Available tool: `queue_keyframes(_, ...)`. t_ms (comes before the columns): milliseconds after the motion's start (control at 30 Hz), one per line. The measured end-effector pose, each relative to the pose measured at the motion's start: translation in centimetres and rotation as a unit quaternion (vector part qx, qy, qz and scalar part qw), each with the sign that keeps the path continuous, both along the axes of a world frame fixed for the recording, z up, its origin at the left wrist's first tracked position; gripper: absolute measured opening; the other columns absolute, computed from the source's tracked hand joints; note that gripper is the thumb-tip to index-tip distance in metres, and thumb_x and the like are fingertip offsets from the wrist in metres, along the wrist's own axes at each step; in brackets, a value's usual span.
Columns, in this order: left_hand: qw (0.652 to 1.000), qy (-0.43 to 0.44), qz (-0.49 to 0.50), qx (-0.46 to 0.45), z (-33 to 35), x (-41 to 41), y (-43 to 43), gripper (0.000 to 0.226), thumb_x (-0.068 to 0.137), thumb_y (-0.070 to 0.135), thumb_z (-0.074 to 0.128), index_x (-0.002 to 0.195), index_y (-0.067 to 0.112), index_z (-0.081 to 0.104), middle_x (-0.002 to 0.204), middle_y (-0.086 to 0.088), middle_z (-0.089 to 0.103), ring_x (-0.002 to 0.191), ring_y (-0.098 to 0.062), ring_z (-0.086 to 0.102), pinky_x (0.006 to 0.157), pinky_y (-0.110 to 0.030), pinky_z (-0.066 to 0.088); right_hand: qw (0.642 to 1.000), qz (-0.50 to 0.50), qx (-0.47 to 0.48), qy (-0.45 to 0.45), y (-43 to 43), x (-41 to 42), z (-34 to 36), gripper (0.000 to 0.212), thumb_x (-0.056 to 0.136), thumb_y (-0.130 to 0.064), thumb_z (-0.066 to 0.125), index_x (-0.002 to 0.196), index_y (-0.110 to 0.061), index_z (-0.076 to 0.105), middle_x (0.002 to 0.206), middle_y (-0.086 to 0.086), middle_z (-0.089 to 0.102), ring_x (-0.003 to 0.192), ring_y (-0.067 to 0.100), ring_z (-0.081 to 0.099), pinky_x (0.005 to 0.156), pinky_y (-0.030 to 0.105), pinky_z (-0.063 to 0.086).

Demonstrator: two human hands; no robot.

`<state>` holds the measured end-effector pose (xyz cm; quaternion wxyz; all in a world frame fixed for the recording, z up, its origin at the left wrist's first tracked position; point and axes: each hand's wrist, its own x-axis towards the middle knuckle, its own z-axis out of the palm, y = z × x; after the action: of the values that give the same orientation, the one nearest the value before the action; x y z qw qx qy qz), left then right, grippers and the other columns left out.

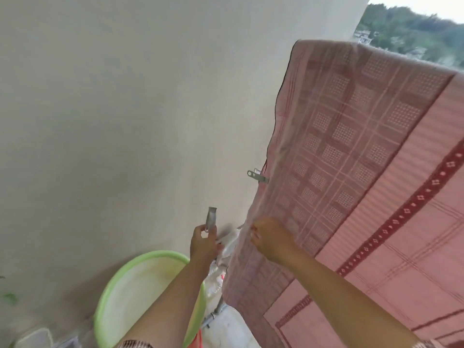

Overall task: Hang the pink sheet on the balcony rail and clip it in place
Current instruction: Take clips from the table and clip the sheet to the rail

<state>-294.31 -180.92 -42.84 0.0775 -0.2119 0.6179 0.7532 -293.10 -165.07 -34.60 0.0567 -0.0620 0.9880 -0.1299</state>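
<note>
While the pink checked fabric sheet (351,151) is hanging draped from a high line at the upper right, its top fold is covering whatever is carrying it, so the support itself is not showing. Item one: the sheet, pink with darker red squares and a dark red band of small white diamonds, is falling down and toward the camera, filling the right half of the view, its left edge running close beside the pale plastered wall (125,109). Item two: a flat silver metal clip (257,176) is sitting at that left edge about halfway down, one end meeting the cloth and its holed tail pointing out toward the wall. Item three: the right hand (272,239) is grasping the sheet's left edge lower down, with its fingers curled in at the hem. Item four: the left hand (203,244) is pinching a second silver metal clip (211,219) by its lower end, holding it upright just left of the sheet and apart from it. Item five: some crumpled white plastic (227,243) is lying between the two hands, partly hidden behind the sheet's edge; what it is cannot be told. Item six: a round lime-green plastic basin (120,285) is standing below the left forearm, near the wall. Item seven: a grey pipe (217,310) is slanting down beside the basin, under the sheet's lower edge. Item eight: a tree-covered hillside (414,28) is showing beyond the sheet's top at the upper right.
</note>
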Motion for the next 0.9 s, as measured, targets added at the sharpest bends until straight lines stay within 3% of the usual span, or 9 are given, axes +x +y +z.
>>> queue_keyframes(133,0.996,-0.04,-0.061,0.042,-2.1,-5.7,0.3,0.025,0.097,0.034,0.047,0.117,0.019,0.042,0.1,-0.014,0.064,0.052,-0.021,0.063,0.046,-0.025,0.043,0.979,0.101,0.176,0.029,-1.3,-3.6,-1.3,0.024,0.083,-0.005,0.057,0.104,-0.011,0.064,0.107,0.003,0.062,0.104,0.022,0.056,0.082,0.032,0.046)
queue_keyframes(200,0.993,-0.058,-0.077,0.073,-3.0,-7.5,1.2,0.025,0.098,0.037,0.044,0.116,0.021,0.04,0.107,-0.013,0.064,0.056,-0.025,0.066,0.044,-0.023,0.042,0.958,0.154,0.238,0.048,-1.7,-5.1,-1.9,0.029,0.06,-0.002,0.073,0.087,-0.012,0.068,0.09,0.003,0.068,0.088,0.022,0.064,0.079,0.033,0.052)
queue_keyframes(267,0.987,-0.08,-0.087,0.111,-3.6,-8.8,2.4,0.034,0.099,0.038,0.042,0.126,0.018,0.037,0.11,-0.012,0.065,0.054,-0.023,0.067,0.044,-0.022,0.042,0.931,0.179,0.311,0.058,-2.3,-6.6,-2.2,0.027,0.051,-0.006,0.076,0.074,-0.016,0.068,0.077,0.001,0.068,0.078,0.019,0.065,0.084,0.032,0.053)
queue_keyframes(333,0.98,-0.102,-0.082,0.15,-3.8,-9.8,3.7,0.043,0.1,0.038,0.04,0.136,0.017,0.031,0.119,-0.015,0.062,0.052,-0.017,0.066,0.051,-0.026,0.048,0.906,0.197,0.372,0.054,-2.8,-8.1,-2.3,0.019,0.063,-0.009,0.072,0.081,-0.015,0.07,0.085,0.002,0.07,0.087,0.02,0.065,0.101,0.036,0.044)
queue_keyframes(433,0.965,-0.13,-0.07,0.216,-4.0,-11.0,5.4,0.033,0.102,0.034,0.036,0.13,0.017,0.033,0.121,-0.015,0.06,0.085,-0.024,0.066,0.078,-0.039,0.052,0.879,0.189,0.437,0.005,-3.6,-10.2,-2.3,0.024,0.085,-0.002,0.051,0.106,-0.006,0.063,0.107,0.011,0.067,0.11,0.03,0.057,0.116,0.045,0.017)
queue_keyframes(600,0.962,-0.139,-0.109,0.208,-5.9,-11.7,6.4,0.039,0.101,0.038,0.034,0.136,0.02,0.03,0.08,-0.007,0.063,0.047,-0.011,0.065,0.048,-0.024,0.051,0.887,0.114,0.442,-0.07,-4.9,-13.9,-1.4,0.023,0.092,-0.002,0.044,0.108,-0.002,0.06,0.108,0.012,0.065,0.114,0.031,0.054,0.12,0.047,0.008)
queue_keyframes(700,0.958,-0.144,-0.11,0.224,-7.3,-11.8,6.5,0.041,0.101,0.036,0.036,0.137,0.019,0.029,0.073,-0.011,0.059,0.05,-0.017,0.064,0.056,-0.03,0.055,0.851,0.088,0.495,-0.153,-5.5,-15.8,-1.2,0.027,0.096,-0.01,0.04,0.113,-0.009,0.061,0.097,0.004,0.066,0.115,0.027,0.055,0.118,0.049,0.013)
queue_keyframes(800,0.953,-0.157,-0.11,0.237,-7.7,-11.7,6.4,0.034,0.102,0.034,0.036,0.13,0.017,0.031,0.074,-0.015,0.056,0.052,-0.02,0.062,0.052,-0.03,0.055,0.811,0.023,0.523,-0.262,-5.3,-17.2,-1.4,0.042,0.097,-0.026,0.04,0.134,-0.009,0.048,0.133,0.01,0.054,0.126,0.028,0.048,0.112,0.046,0.028)
queue_keyframes(900,0.948,-0.157,-0.123,0.248,-7.7,-11.3,6.2,0.03,0.102,0.034,0.036,0.126,0.017,0.032,0.078,-0.016,0.058,0.058,-0.021,0.063,0.052,-0.028,0.055,0.814,-0.029,0.475,-0.334,-4.8,-17.9,-1.9,0.047,0.096,-0.029,0.04,0.139,-0.01,0.04,0.141,0.011,0.046,0.126,0.028,0.047,0.101,0.041,0.039)
